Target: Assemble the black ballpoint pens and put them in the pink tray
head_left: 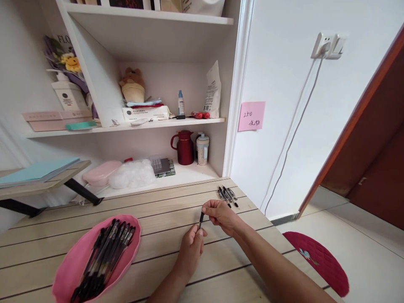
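Observation:
Over the wooden table (151, 219), both my hands hold one black pen (201, 219) upright between them. My left hand (191, 246) is closed round its lower end. My right hand (221, 214) pinches its upper end with the fingertips. A pink oval tray (75, 256) at the lower left holds several black pens (105, 256) lying side by side. A small group of black pens (227, 195) lies on the table just beyond my right hand, near the table's far right corner.
White shelves behind the table carry a red jug (184, 147), a cup with a lid (202, 149), a pink box (101, 172), a plastic bag (132, 173) and bottles. A pink note (251, 116) sticks on the wall. A red cushion (318, 256) lies on the floor at the right.

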Demonstrator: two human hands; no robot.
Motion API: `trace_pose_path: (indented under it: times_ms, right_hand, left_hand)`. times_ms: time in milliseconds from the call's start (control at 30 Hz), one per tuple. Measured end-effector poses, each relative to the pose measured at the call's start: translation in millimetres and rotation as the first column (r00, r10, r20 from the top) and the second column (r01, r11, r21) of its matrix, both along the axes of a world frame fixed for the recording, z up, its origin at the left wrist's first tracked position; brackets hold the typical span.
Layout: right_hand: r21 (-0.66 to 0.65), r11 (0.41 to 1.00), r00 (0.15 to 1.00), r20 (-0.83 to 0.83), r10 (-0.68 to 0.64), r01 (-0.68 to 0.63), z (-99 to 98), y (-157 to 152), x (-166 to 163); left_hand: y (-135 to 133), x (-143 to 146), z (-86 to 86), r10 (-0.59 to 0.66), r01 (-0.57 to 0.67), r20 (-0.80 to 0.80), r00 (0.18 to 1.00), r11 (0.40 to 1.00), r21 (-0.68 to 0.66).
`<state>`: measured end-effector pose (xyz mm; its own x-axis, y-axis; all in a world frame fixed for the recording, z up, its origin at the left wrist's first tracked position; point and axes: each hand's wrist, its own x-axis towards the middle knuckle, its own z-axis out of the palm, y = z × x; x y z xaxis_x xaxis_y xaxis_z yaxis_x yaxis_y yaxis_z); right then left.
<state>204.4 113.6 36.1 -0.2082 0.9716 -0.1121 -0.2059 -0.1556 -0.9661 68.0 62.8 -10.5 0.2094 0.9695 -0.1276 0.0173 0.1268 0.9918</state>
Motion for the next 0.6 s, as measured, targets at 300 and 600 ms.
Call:
trace_pose_path:
  times_ms: [300,600]
  right_hand:
    - [0.018,1.0,1.0,0.0,0.021,-0.021,-4.5,-1.0,2.2]
    - [0.02,0.999,0.993,0.108,-0.05,0.048,-5.5,-0.9,0.8]
  left_hand:
    - [-2.3,0.2,-0.9,0.009,-0.008,-0.032,0.999,1.0,0.029]
    - [-1.3,0.3,-6.4,0.002,0.003,-0.05,0.999,0.996,0.087]
